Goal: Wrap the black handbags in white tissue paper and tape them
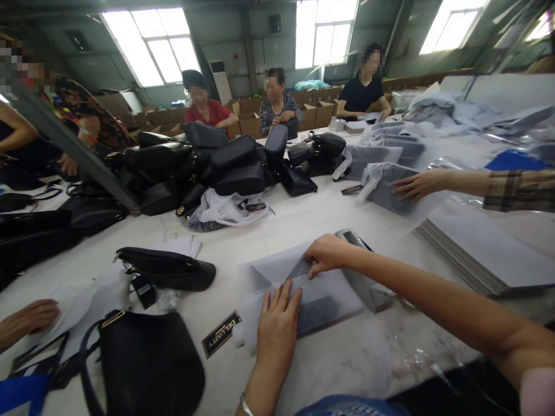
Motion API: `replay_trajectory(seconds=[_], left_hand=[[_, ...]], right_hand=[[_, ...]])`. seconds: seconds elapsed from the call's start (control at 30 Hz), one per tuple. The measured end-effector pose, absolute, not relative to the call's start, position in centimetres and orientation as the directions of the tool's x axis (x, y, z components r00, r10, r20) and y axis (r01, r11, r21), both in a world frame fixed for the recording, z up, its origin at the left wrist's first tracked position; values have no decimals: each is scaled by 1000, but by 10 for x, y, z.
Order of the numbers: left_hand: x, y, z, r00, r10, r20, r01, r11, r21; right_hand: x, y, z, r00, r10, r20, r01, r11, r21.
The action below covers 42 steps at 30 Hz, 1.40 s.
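My left hand [280, 320] lies flat, fingers outstretched, on a grey flat piece [321, 315] covered by a thin translucent white sheet [277, 268]. At the sheet's upper fold, my right hand [327, 254] has its fingers pinched together on the edge. What the covering wraps inside cannot be made out fully. Left of my left hand is a black hang tag [221, 333] with gold lettering reading DELUXITY. Just beyond my right wrist rests a grey metal-looking tool [368, 277], partly hidden by my forearm.
Black handbags [151, 364] lie at left, and more pile up [234, 153] across the table. A stack of grey boards [468, 260] stands right. A co-worker's hand [422, 185] touches a wrapped grey piece; another co-worker's hand [34, 318] is at left. Several people sit opposite.
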<state>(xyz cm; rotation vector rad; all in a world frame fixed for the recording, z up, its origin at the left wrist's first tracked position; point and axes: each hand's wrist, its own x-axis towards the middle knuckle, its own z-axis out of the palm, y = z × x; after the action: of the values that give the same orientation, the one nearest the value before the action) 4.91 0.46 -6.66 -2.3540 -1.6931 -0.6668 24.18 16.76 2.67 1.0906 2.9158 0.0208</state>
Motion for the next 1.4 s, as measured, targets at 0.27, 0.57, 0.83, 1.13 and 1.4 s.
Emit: replay_trajectory(seconds=[0.27,0.57,0.83,1.13,1.4], left_hand=[[48,4,-61,282,856,434,927,-359,106],[46,6,-65,317,827,465,922,-384,55],[45,7,-64,326,826,460,919,-390,50],[44,7,-62,318,843,434,913,-395,98],[41,7,-59,322,862,391,913,-392,114]], right_hand=[[329,139,17,-359,901,244,919,387,-74],[411,59,-41,111,961,254,804,63,-591],[386,40,-33,250,950,186,469,50,-882],[379,-17,-40,353,933,-66,-30,-59,-998],[384,-7,-88,382,924,-28,67,-58,-996]])
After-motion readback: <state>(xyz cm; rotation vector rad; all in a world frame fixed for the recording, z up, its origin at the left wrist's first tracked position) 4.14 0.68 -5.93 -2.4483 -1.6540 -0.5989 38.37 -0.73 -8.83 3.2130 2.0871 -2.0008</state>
